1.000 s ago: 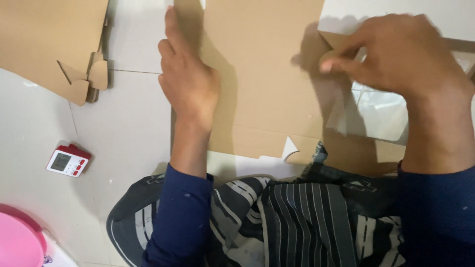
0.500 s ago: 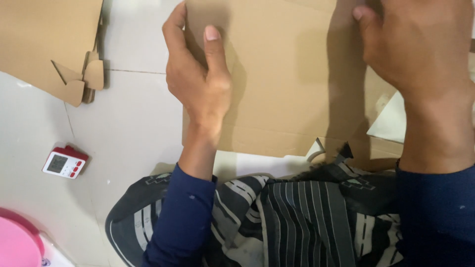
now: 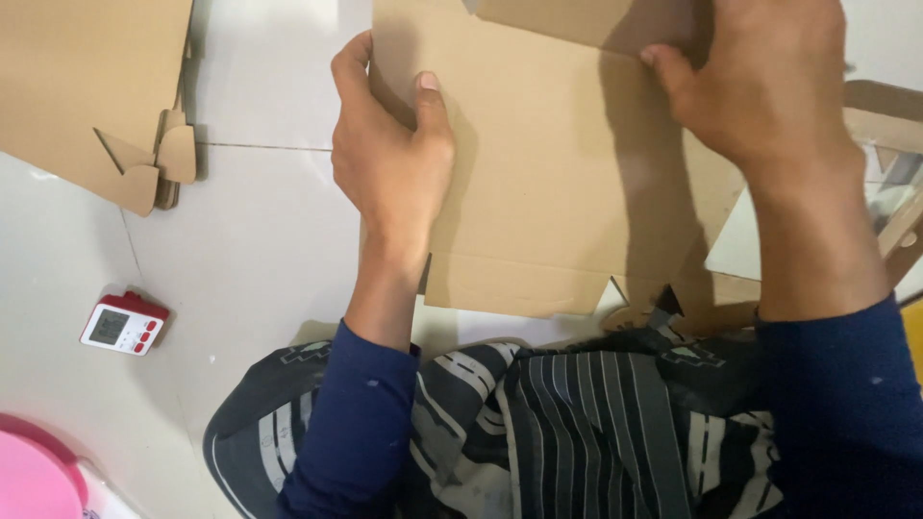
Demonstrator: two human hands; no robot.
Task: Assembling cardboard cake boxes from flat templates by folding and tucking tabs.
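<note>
gripping the flat cardboard sheet (image 3: 548, 183), left hand (image 3: 389, 159) clasps its edge, right hand (image 3: 769, 86) pinches a flap.

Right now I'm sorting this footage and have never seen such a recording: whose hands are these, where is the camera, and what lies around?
The one view comes from a camera worn on a person's head, looking down at their own bare hands; there is no machine. The left hand grips the left edge of a flat brown cardboard sheet, thumb on top. The right hand presses its upper right part. On the pale tiled floor lie a stack of cardboard blanks, a small red-and-white timer and part of a pink round object.
</note>
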